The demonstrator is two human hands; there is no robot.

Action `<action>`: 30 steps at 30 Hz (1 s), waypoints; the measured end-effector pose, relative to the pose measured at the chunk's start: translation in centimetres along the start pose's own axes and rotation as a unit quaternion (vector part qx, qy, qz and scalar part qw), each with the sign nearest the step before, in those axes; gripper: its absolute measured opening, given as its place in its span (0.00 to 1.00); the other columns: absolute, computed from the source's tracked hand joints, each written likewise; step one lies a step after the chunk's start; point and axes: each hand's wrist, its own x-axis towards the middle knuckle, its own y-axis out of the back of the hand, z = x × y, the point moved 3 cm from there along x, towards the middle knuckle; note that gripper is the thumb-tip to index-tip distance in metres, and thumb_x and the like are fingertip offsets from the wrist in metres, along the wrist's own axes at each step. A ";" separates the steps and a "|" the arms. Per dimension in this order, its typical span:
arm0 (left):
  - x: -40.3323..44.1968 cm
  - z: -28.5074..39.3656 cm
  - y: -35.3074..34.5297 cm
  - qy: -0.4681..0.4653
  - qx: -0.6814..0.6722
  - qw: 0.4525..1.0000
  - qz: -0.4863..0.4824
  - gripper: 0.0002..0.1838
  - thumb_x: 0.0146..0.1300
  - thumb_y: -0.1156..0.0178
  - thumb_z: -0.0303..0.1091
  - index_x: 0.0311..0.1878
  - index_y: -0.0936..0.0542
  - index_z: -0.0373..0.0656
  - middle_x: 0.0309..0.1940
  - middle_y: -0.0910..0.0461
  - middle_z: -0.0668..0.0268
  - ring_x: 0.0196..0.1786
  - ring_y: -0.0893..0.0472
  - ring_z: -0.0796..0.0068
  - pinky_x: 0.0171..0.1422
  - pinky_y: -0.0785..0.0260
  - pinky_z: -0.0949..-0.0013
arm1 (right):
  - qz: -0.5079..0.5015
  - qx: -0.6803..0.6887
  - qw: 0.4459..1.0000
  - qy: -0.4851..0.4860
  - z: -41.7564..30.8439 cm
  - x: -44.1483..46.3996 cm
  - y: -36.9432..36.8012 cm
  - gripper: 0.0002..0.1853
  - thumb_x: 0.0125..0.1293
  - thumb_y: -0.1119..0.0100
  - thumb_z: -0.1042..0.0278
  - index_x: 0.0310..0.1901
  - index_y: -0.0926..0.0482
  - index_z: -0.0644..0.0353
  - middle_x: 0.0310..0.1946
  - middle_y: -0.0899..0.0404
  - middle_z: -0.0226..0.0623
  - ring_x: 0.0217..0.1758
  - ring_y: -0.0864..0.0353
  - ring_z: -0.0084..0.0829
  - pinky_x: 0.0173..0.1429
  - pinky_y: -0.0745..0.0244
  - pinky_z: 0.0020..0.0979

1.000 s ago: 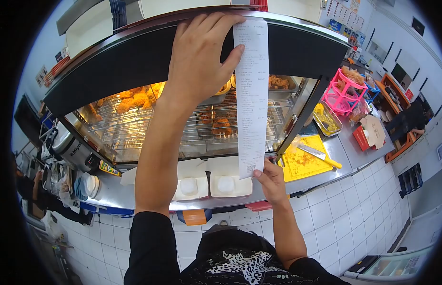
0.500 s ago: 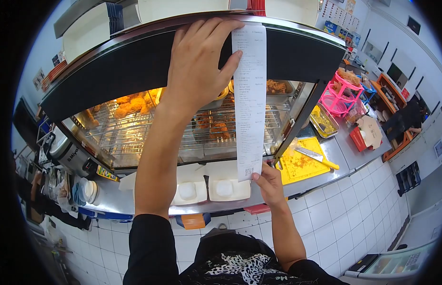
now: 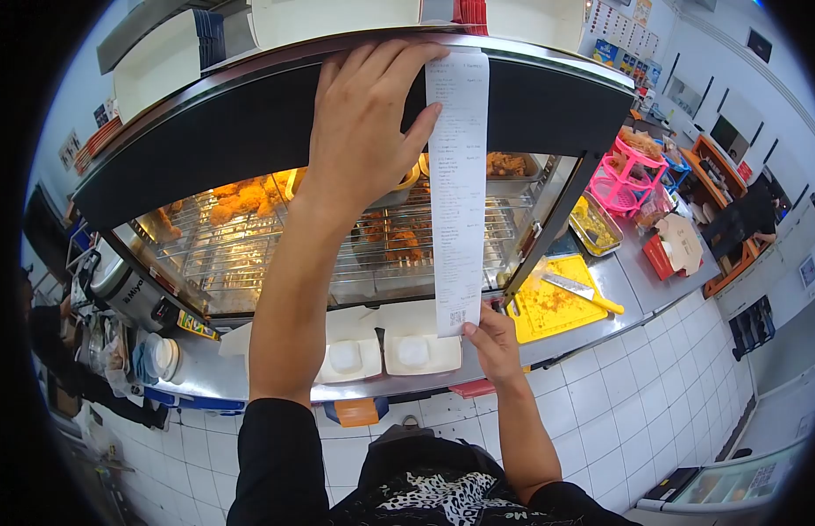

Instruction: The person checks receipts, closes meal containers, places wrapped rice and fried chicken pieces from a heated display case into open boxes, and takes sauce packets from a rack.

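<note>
A long printed receipt [image 3: 460, 193] hangs upright against the black front of a heated display cabinet [image 3: 548, 110]. My left hand [image 3: 365, 118] lies flat on that front with fingers spread, its fingertips at the receipt's upper left edge. At the receipt's bottom corner, my right hand [image 3: 495, 342] pinches the paper between thumb and finger. Behind the glass, fried chicken [image 3: 245, 200] sits on wire racks. Two open paper boxes, each with a white rounded lump [image 3: 413, 351] inside, stand on the counter below.
Right of the cabinet are a yellow cutting board [image 3: 548, 307] with a knife [image 3: 578, 291], a metal tray [image 3: 596, 225], a pink basket [image 3: 619, 180] and a red box [image 3: 670, 250]. A steel cooker [image 3: 131, 285] stands left. People in dark clothes are at both sides.
The receipt and both hands stay in nearly the same place, with the receipt slightly lower in view. The person at the left has shifted a little.
</note>
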 end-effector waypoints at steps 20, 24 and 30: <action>-0.2 -0.1 -0.4 0.000 0.008 1.000 0.005 0.30 0.56 0.23 0.33 0.63 0.18 0.55 0.55 0.15 0.64 0.61 0.20 0.58 0.72 0.35 0.52 | 0.014 -0.004 1.000 -0.011 0.0 -0.8 0.1 0.12 0.74 0.41 0.74 0.54 0.16 0.72 0.59 0.20 0.43 0.63 0.23 0.32 0.69 0.32 0.35; -0.3 -0.2 -0.5 0.003 0.004 1.000 0.011 0.30 0.55 0.23 0.33 0.63 0.18 0.55 0.56 0.15 0.64 0.61 0.20 0.58 0.73 0.35 0.51 | 0.005 -0.016 1.000 -0.003 -0.1 -0.9 0.2 0.12 0.74 0.41 0.74 0.54 0.16 0.72 0.58 0.20 0.43 0.63 0.23 0.32 0.68 0.32 0.35; -0.4 -0.2 -0.6 0.004 -0.002 1.000 0.014 0.30 0.55 0.23 0.33 0.64 0.18 0.56 0.58 0.16 0.64 0.64 0.21 0.57 0.75 0.36 0.50 | 0.009 -0.014 1.000 -0.015 -0.1 -1.0 0.4 0.12 0.74 0.41 0.75 0.53 0.16 0.72 0.57 0.20 0.43 0.62 0.23 0.31 0.68 0.31 0.35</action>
